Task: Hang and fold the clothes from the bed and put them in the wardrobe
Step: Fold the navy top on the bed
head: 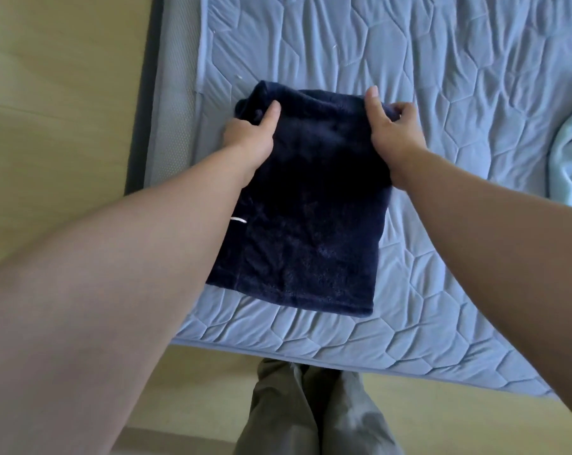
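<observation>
A dark navy fleece garment (pixel 311 208) lies folded into a long rectangle near the bed's front left corner, with a white drawstring end showing at its left edge. My left hand (pixel 250 133) grips the far left corner, thumb on top and fingers tucked under the fabric. At the far right corner my right hand (pixel 393 123) pinches the cloth between thumb and curled fingers.
The bed (pixel 442 93) has a pale blue quilted cover, its front edge close to my legs. A light blue crumpled cloth (pixel 570 156) lies at the right edge. Wooden flooring (pixel 55 110) runs along the bed's left side and in front.
</observation>
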A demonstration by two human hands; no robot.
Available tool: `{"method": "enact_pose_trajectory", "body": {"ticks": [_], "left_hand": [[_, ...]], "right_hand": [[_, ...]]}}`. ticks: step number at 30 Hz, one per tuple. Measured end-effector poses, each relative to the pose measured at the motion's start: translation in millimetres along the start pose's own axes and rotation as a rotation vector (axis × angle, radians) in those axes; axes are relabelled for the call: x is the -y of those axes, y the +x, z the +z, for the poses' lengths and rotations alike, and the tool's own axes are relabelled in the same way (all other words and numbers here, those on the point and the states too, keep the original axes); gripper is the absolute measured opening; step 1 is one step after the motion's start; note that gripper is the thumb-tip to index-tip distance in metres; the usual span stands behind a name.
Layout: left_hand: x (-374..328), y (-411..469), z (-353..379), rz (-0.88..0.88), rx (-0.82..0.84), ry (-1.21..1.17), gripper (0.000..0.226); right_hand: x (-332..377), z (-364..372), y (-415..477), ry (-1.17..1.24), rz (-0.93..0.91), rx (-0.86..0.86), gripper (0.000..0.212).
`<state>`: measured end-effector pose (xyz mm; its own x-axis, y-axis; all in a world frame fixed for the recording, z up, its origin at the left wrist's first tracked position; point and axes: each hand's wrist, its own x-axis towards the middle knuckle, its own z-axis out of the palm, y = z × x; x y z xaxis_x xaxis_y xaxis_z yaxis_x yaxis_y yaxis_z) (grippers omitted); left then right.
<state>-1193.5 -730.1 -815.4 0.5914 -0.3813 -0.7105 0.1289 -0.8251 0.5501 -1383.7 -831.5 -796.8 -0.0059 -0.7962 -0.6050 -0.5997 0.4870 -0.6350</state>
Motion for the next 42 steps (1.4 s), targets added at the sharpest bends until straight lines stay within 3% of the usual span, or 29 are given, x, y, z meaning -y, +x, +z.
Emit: {"method": "enact_pose_trajectory", "body": {"ticks": [4,8,10,14,20,24,27,29,31,33,36,42], "left_hand": [[5.7,-11.3,-18.9,-0.085,0.052,-0.026,0.109],[28.3,-31.2,-40.7,-0.213,0.371,-0.011,0.115],[37.5,-45.2,-44.8,-0.253,0.45,-0.024,0.112],[26.2,-85.2,-58.0,-0.205,0.215,-0.143,0.099],[-39.6,-212.6,-151.3,-0.237,0.043,-0.319,0.107],[-74.1,-322.9,-244.3,-0.262,-0.037,-0.392,0.114],[-87.7,-405.2,-311.7,-0.254,-0.164,-0.435,0.107],[-80.5,-476.0,-364.2,-0.207,-0.28,-0.544,0.094],[-72.7,-493.8,-372.6,-0.228,-0.28,-0.539,0.086],[-58.1,-545.2,-412.0,-0.192,-0.364,-0.646,0.081],[-46.0,-608.2,-467.0,-0.115,-0.553,-0.785,0.079],[-15.6,-688.3,-535.8,0.068,-0.7,-0.996,0.086]], "right_hand": [[-29.4,-21.3,-18.6,0.238,0.177,0.162,0.103],[-78.4,-28.7,-64.3,0.25,0.339,0.482,0.11],[-87.0,-27.1,-80.6,0.339,0.366,0.538,0.101],[-54.9,-38.5,-108.2,0.389,0.316,0.501,0.078],[65.4,-95.0,-202.5,0.226,0.127,0.527,0.077],[160.8,-128.0,-288.8,0.039,-0.09,0.581,0.081],[222.0,-138.0,-363.2,-0.021,-0.262,0.685,0.08],[263.7,-136.5,-430.3,-0.064,-0.4,0.832,0.072],[268.3,-138.8,-445.0,-0.114,-0.437,0.869,0.067],[299.3,-128.1,-490.7,-0.149,-0.571,0.913,0.074],[355.6,-113.1,-562.5,-0.193,-0.805,0.91,0.078],[434.7,-92.3,-682.1,-0.245,-1.177,1.021,0.048]]}}
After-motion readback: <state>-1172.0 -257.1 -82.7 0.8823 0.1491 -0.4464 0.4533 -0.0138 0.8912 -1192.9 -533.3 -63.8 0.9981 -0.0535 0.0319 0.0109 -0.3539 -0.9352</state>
